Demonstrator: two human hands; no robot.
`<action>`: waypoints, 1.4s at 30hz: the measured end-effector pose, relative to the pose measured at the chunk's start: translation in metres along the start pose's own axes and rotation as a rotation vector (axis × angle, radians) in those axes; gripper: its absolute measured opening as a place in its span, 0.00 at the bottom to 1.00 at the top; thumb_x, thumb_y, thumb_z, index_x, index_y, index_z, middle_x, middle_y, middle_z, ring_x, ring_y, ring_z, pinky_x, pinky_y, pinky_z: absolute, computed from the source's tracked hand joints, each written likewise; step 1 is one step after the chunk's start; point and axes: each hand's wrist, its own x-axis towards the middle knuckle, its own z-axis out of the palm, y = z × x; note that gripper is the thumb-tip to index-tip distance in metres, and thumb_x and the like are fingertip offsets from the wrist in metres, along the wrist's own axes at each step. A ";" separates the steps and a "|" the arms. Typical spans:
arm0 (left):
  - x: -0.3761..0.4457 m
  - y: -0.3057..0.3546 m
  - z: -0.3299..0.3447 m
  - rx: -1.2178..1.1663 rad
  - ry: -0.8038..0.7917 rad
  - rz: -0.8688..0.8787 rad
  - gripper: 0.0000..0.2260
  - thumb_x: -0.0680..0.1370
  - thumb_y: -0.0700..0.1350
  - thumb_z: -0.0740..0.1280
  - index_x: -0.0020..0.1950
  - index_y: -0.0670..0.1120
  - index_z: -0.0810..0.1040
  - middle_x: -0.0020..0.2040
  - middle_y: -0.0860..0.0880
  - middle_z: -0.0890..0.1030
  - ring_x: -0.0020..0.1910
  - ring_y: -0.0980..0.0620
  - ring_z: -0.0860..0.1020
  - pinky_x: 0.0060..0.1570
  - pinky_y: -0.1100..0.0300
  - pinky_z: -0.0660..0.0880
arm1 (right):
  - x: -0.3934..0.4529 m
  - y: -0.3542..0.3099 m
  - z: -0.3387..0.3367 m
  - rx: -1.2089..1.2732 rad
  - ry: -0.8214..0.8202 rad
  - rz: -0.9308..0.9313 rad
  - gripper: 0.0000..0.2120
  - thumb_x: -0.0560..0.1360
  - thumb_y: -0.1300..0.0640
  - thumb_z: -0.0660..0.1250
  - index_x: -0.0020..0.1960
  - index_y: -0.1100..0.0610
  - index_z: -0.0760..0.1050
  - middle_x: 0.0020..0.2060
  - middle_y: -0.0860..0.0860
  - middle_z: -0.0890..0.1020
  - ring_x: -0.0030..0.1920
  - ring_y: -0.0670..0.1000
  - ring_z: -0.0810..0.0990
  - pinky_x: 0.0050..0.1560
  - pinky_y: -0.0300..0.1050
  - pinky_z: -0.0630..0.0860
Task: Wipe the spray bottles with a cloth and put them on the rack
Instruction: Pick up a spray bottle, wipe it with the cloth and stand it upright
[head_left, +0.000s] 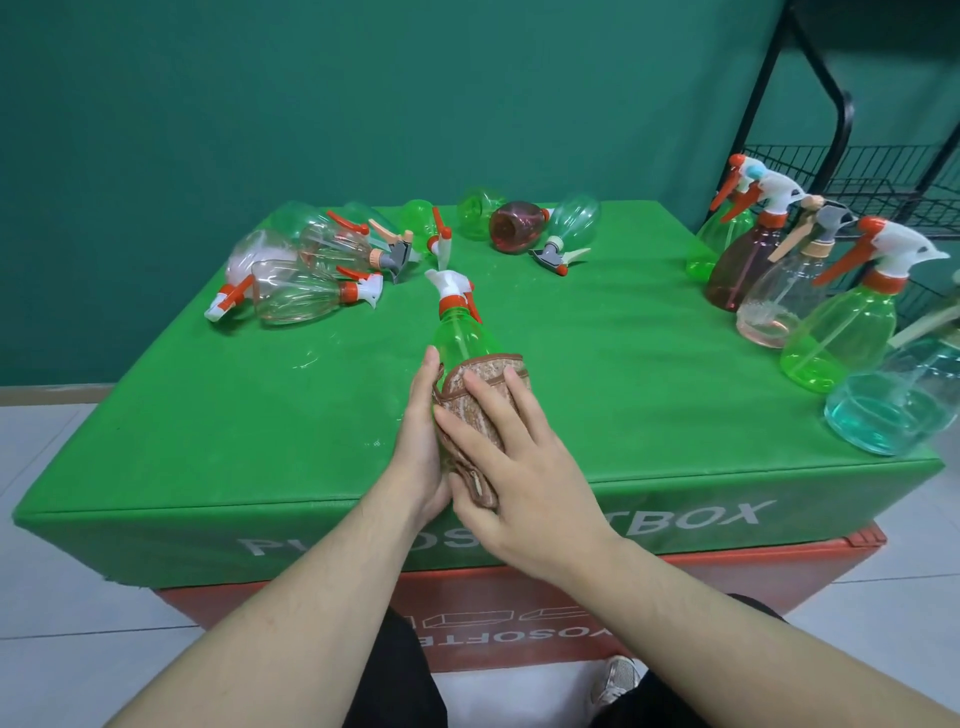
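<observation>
A green spray bottle (464, 332) with a white and orange trigger head lies tilted over the green box, nozzle pointing away from me. My left hand (421, 441) holds its lower body from the left side. A brown patterned cloth (480, 395) is wrapped over the bottle's base, and my right hand (514, 467) presses the cloth onto it with fingers spread. The bottle's bottom is hidden under cloth and hands.
Several spray bottles lie on their sides at the back left (306, 270) and back middle (519, 223) of the green box (208, 415). Several more stand upright along the right edge (841, 332). A black wire rack (883, 171) stands at the far right.
</observation>
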 end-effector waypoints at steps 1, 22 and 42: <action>-0.001 0.000 0.001 0.004 -0.027 -0.003 0.34 0.77 0.69 0.63 0.63 0.39 0.83 0.61 0.36 0.83 0.60 0.40 0.82 0.66 0.45 0.77 | 0.003 -0.001 -0.001 -0.013 -0.002 0.006 0.28 0.76 0.47 0.64 0.75 0.52 0.71 0.79 0.54 0.63 0.81 0.62 0.54 0.77 0.62 0.60; -0.002 -0.006 0.009 0.195 0.066 0.167 0.14 0.84 0.49 0.63 0.70 0.56 0.73 0.57 0.53 0.86 0.49 0.52 0.86 0.43 0.50 0.82 | 0.067 0.011 -0.021 0.454 0.021 0.470 0.23 0.85 0.51 0.53 0.80 0.47 0.62 0.79 0.43 0.62 0.77 0.44 0.63 0.77 0.41 0.58; -0.002 -0.004 0.008 0.148 0.137 0.182 0.30 0.73 0.59 0.71 0.72 0.49 0.72 0.63 0.43 0.83 0.62 0.42 0.82 0.66 0.40 0.75 | -0.001 0.006 -0.001 0.085 -0.016 0.098 0.27 0.83 0.50 0.53 0.81 0.53 0.61 0.82 0.52 0.56 0.82 0.56 0.49 0.78 0.61 0.57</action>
